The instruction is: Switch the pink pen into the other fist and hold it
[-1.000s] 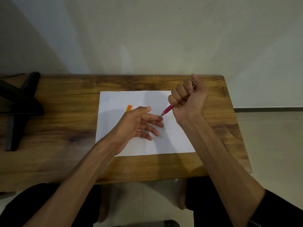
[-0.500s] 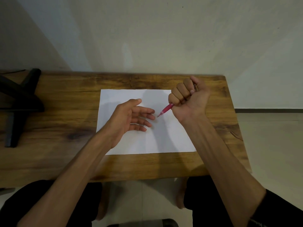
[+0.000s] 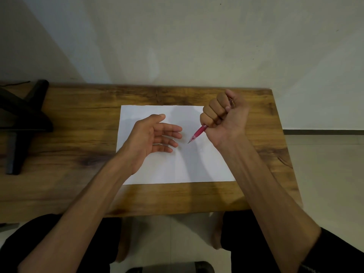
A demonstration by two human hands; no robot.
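Right hand (image 3: 224, 120) is a fist wrapped round a red pen (image 3: 198, 133) — fingers curled over the barrel, thumb up on top. The pen sticks out of the bottom of the fist, past the little finger, slanting down and left; its tip sits at or just above the white sheet of paper (image 3: 197, 164), can't tell if it touches. Upper end of the pen is mostly hidden inside the grip, with a sliver showing by the thumb.

Left hand (image 3: 151, 136) holds nothing — fingers straight and slightly spread, palm turned up and inward, over the left half of the sheet. Its fingertips point toward the pen tip, near it but apart.

The sheet lies flat on the wooden table (image 3: 78, 125), closer to the table's right edge than its left, its top edge near the table's far edge. The fist is over the sheet's far right corner.

A black stand (image 3: 17, 123) sits at the table's left end, well apart from both hands. Wall behind, light floor to the right, dark-clothed legs below the near edge.
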